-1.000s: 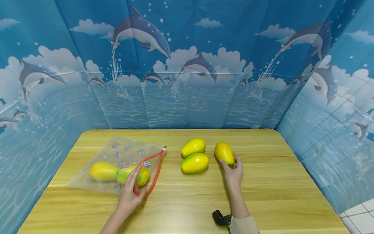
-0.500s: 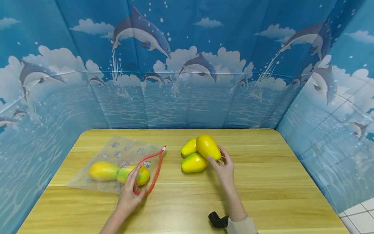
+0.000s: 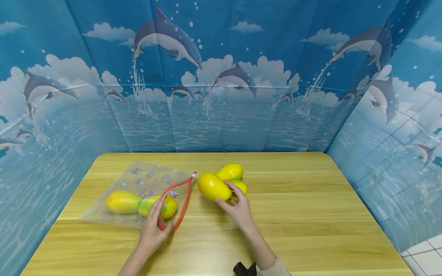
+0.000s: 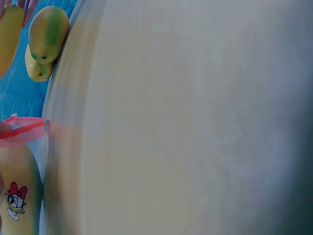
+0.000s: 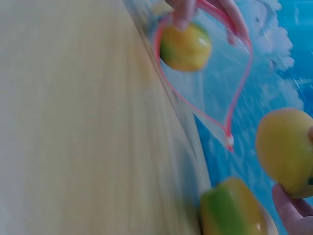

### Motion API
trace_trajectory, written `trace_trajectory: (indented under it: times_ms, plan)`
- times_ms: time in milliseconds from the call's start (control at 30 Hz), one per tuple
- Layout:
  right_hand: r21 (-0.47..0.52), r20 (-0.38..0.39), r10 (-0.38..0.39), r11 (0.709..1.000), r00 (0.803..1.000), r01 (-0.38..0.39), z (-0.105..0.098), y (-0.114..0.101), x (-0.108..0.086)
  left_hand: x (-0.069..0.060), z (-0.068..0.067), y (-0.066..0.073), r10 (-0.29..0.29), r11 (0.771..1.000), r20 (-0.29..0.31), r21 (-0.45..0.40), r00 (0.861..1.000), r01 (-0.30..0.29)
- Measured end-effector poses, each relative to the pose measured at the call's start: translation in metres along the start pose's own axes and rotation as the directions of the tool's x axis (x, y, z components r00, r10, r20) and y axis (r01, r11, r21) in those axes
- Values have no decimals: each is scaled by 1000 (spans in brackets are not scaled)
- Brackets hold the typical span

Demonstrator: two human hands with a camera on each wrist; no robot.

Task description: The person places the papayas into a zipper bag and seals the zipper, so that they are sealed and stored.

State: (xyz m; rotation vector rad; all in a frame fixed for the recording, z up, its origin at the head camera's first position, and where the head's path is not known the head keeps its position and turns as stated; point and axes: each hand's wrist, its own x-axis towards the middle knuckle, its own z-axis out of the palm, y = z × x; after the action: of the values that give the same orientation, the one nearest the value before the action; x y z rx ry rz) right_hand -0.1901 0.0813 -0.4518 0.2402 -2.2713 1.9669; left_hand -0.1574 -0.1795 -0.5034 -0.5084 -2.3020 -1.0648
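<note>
A clear printed bag (image 3: pixel 138 176) with a red zip edge (image 3: pixel 186 201) lies on the left of the table, two yellow-green mangoes (image 3: pixel 122 202) inside it. My left hand (image 3: pixel 152 232) grips the near side of the bag's mouth, which gapes in the right wrist view around a mango (image 5: pixel 188 46). With thumb and fingers, my right hand (image 3: pixel 239 211) holds a yellow mango (image 3: pixel 214 186), between the bag and two other mangoes (image 3: pixel 233 171). The held mango partly hides those two. In the left wrist view, the held mango (image 4: pixel 9 39) shows at the upper left edge.
A black curved object (image 3: pixel 244 269) is beside the right sleeve at the table's near edge. The wooden table (image 3: pixel 310 214) meets a blue dolphin-print curtain (image 3: pixel 221 126) behind and at the sides. White tiles (image 3: pixel 423 255) show at the lower right.
My right hand has carried its mango leftward, from the right of the two loose mangoes, past them, towards the bag's mouth. The black object has shifted left with the right wrist. My left hand stays put.
</note>
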Motion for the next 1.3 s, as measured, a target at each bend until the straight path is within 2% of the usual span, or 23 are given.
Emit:
trace_trajectory:
  times_ms: [167, 300, 367, 600, 667, 1067, 1300]
  plan:
    - [-63, 79, -7, 998, 997, 12, 15, -21, -10, 0, 0, 0, 2, 1000, -1, 2, 1000, -2]
    - [-84, 130, -14, 996, 991, 25, 25, -24, -13, 1, -1, 0, -1, 1000, -1, 8, 1000, 1]
    - [-87, 150, -30, 995, 988, 44, 30, -20, -13, 1, -1, 0, -4, 1000, 0, 13, 1000, 4]
    - [-156, 182, -64, 983, 981, 93, 47, 21, -2, 1, -1, 0, 1, 1000, 3, 12, 1000, -1]
    - [-177, 187, -67, 979, 980, 101, 50, 26, 0, 1, -1, 0, 6, 1000, 3, 7, 1000, -6]
    - [-208, 227, -69, 971, 971, 117, 64, 26, 7, 1, -2, 0, -15, 1000, 13, -4, 1000, 15]
    - [-207, 241, -29, 975, 970, 81, 69, 24, 9, 2, -3, 1, -6, 1000, 9, -15, 1000, 6]
